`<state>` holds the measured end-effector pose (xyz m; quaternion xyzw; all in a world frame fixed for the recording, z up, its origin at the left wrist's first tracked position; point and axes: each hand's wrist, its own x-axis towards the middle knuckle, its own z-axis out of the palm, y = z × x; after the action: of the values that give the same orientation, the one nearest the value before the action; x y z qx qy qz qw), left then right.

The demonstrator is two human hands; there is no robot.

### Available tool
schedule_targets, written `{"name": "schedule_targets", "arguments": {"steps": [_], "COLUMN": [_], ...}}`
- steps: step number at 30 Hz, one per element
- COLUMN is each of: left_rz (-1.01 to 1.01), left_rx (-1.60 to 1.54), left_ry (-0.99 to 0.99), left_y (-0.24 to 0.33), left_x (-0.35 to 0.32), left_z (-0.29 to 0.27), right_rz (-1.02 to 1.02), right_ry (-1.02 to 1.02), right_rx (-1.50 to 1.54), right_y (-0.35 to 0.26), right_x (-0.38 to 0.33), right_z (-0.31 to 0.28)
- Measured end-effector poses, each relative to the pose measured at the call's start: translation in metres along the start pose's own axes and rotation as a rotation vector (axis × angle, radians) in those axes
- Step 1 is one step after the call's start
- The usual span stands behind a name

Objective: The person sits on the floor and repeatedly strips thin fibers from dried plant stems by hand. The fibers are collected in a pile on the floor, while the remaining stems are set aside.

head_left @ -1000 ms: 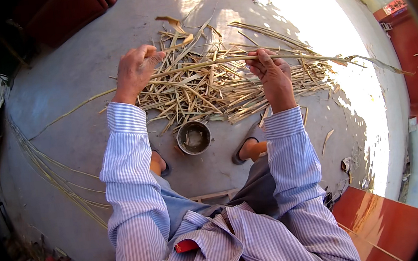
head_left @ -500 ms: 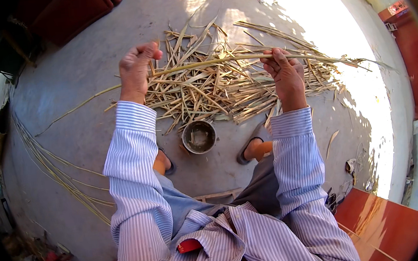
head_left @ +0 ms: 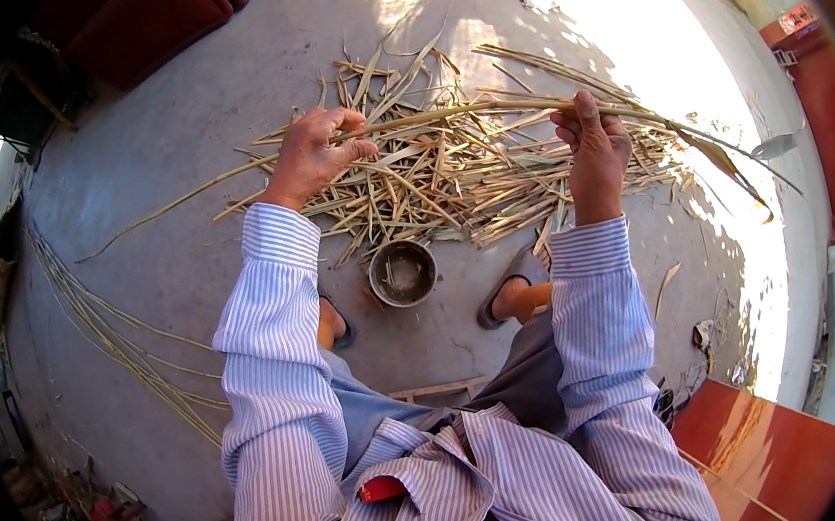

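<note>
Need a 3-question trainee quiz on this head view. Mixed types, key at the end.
1. Short answer: what lies heaped on the floor beyond the bowl?

2. True or false: the right hand grips a long stalk.

3. Multiple choice: what pattern do the sleeves have?
A) checked
B) striped
C) dotted

Key:
1. A pile of stalk pieces
2. True
3. B
</note>
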<state>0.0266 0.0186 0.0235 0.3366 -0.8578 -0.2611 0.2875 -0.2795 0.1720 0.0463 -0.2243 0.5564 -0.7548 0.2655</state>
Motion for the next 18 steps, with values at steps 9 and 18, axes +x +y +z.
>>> {"name": "schedule_targets", "arguments": {"steps": [9,18], "left_rz": [-0.345,0.296], "left_rx": [-0.687,0.073], "left_ry": [0.358,0.166], "left_y": [-0.026,0.069], "left_x": [0.006,0.021], "left_z": [-0.004,0.048], "right_rz": [-0.015,0.094], "right_ry": [0.066,-0.328], "right_rx": [-0.120,0.036], "right_y": [-0.001,0.014], "right_x": [0.002,-0.030], "right_z": [0.001,0.039]}}
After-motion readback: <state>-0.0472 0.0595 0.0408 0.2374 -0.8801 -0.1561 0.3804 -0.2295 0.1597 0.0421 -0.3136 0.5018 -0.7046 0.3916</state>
